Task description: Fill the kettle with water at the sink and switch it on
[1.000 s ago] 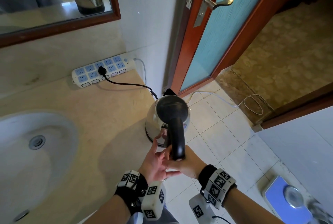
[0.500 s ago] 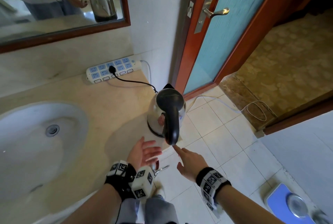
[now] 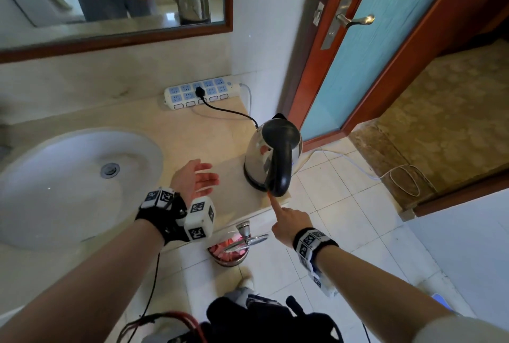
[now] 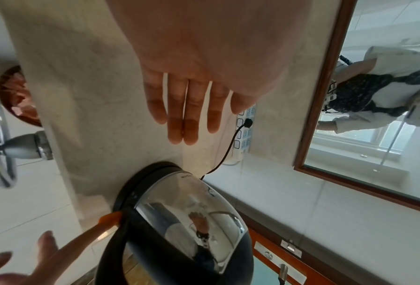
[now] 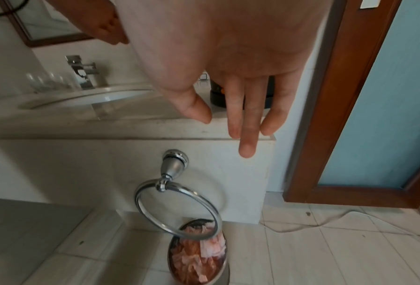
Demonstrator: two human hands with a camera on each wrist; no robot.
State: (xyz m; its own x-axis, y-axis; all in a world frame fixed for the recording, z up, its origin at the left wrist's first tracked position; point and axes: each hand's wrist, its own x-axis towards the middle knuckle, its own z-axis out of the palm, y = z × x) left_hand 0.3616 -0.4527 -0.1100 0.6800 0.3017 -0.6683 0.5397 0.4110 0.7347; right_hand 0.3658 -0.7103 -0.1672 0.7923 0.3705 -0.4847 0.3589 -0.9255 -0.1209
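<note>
Kettle [image 3: 272, 154] seen from the head view: polished steel body, rounded and mirror-bright, black lid and a thick black handle arching toward me. It stands on its dark base at the right end of the pale marbled surface [image 3: 154, 122], right of the white oval sink [image 3: 68, 177]. Black cord runs from it to the white-and-blue power strip [image 3: 202, 92] by the wall. My right hand [image 3: 289, 221] points one straight fingertip at the orange switch under the handle; my left hand [image 3: 194, 178] hovers flat, fingers spread and holding nothing.

Left wrist view: fingers [image 4: 189, 115] straight, relaxed, above the surface; the kettle's [image 4: 191, 217] curved steel reflects the room; the orange switch [image 4: 110, 219] meets my right fingertip.

Right wrist view: fingers [image 5: 247, 119] loosely extended, nothing gripped; chrome towel ring [image 5: 177, 208] hangs below the surface's edge.
</note>
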